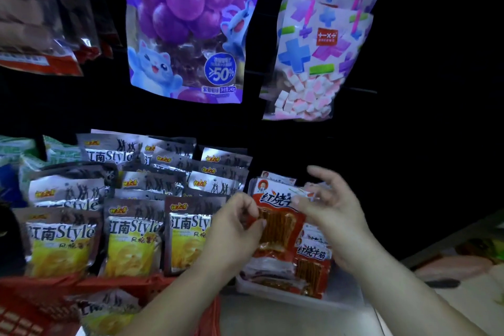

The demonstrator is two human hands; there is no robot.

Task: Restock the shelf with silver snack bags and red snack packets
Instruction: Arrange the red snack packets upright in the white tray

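While pinching the red snack packet (pixel 275 224) by its left edge with curled left hand (pixel 234 229) fingers, just kinda touching its right side with loosely spread right hand (pixel 335 210) fingers, right beside the silver snack bags (pixel 131 237).

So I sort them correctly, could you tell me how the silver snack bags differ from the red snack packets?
The silver snack bags are larger, with yellow fronts, standing in rows; the red snack packets are smaller, piled in a white tray. Both show Chinese lettering.
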